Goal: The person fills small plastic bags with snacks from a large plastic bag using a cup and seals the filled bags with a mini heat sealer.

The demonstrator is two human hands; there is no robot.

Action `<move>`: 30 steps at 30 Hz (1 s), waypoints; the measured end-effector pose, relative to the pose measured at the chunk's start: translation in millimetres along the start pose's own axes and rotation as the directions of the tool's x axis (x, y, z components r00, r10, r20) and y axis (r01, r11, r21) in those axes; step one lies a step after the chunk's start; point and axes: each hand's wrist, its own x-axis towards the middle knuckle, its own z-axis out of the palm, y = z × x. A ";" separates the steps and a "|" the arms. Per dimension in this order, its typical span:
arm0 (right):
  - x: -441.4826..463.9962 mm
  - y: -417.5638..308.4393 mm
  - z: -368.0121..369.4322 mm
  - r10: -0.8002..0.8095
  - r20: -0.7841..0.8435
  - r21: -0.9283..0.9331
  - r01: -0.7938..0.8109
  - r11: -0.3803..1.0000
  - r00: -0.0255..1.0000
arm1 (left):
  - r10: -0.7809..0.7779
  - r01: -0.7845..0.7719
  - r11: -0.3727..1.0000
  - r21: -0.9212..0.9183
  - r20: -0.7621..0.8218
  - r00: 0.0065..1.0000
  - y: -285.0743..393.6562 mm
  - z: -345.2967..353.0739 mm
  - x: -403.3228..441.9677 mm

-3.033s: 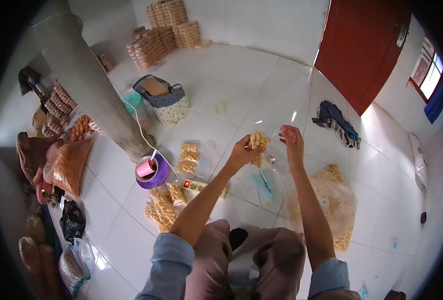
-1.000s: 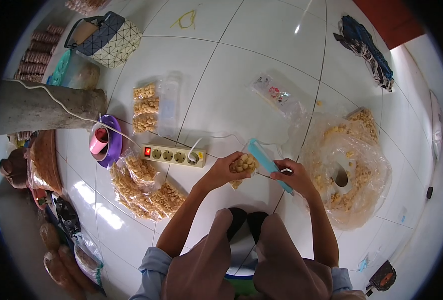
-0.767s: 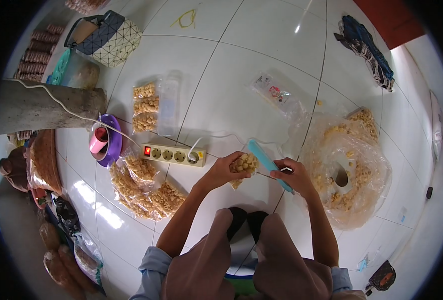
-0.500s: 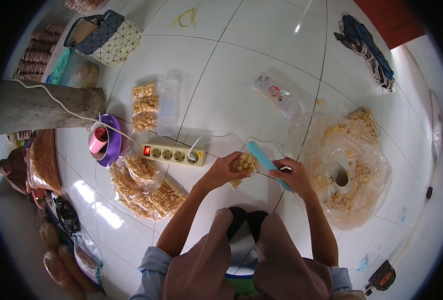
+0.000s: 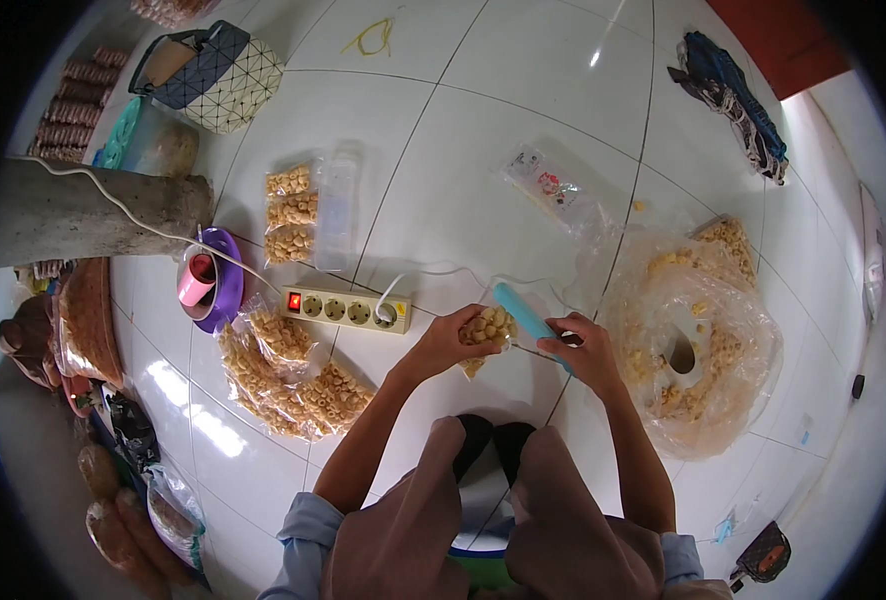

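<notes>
We see clear, glossy plastic on the held snack bag (image 5: 492, 327) and smooth plastic on the blue tool (image 5: 524, 312). We find the floor tiles (image 5: 523, 100) smooth and shiny, the pillar (image 5: 93, 218) rough and matt.

Your left hand (image 5: 453, 340) held a small clear bag of snacks (image 5: 490, 327), while your right hand (image 5: 587, 352) gripped a light-blue tool (image 5: 524, 312) just beside it. Left of your hands, a cream power strip (image 5: 348, 309) lay on the tiled floor (image 5: 503, 120), its red switch (image 5: 294, 301) lit, near filled snack bags (image 5: 298, 390) and a purple basin (image 5: 231, 298). On your right sat a large translucent bag (image 5: 748, 385) of snack pieces.
</notes>
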 end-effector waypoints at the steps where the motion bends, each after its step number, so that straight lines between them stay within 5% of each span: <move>1: -0.1 -0.1 0.2 0.001 -0.002 0.011 -0.001 1.000 1.000 | 0.000 0.000 1.000 0.000 0.000 1.000 -0.2 0.1 0.1; 18: 3.1 13.4 -5.0 0.119 0.195 0.120 -0.144 0.982 0.974 | 0.003 -0.003 1.000 0.011 -0.013 1.000 -6.5 -2.3 2.0; 27: 14.3 24.9 -15.2 0.142 -0.055 0.064 -0.138 0.988 0.988 | -0.032 0.025 0.993 -0.119 -0.058 0.998 -12.9 -6.0 2.4; 30: 25.4 22.3 -2.9 0.071 -0.265 -0.084 -0.096 0.992 0.962 | -0.030 0.017 0.973 -0.231 -0.053 0.998 -17.2 -3.0 4.6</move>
